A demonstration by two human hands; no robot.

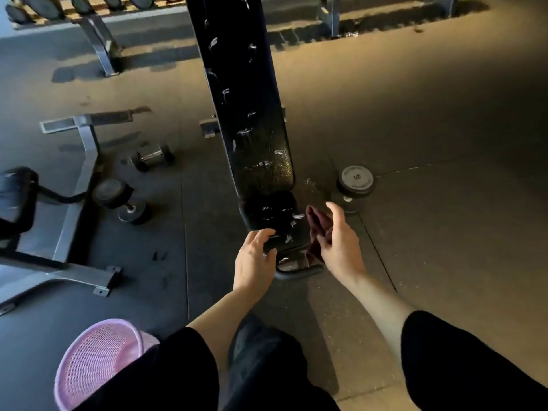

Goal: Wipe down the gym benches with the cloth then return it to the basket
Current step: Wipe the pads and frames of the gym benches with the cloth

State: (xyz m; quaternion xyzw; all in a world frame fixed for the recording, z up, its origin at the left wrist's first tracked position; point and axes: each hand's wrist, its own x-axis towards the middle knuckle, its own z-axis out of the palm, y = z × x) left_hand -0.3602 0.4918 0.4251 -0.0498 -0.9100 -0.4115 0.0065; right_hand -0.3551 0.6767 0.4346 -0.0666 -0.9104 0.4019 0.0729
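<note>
A long black gym bench (246, 108) with cracked, worn padding runs away from me down the middle of the view. My left hand (255, 256) rests on the near left corner of its seat pad, fingers curled over the edge. My right hand (338, 241) hovers just off the seat's right side and grips a dark maroon cloth (317, 229) that hangs against the bench edge. A pink mesh basket (98, 363) stands on the floor at the bottom left, partly hidden by my dark sleeve.
A second bench with a grey steel frame (74, 203) stands at the left. Dumbbells lie on the rubber floor: two left of the bench (118, 200) (152, 157), one marked 20 to the right (355, 180). A dumbbell rack (74, 13) lines the far wall.
</note>
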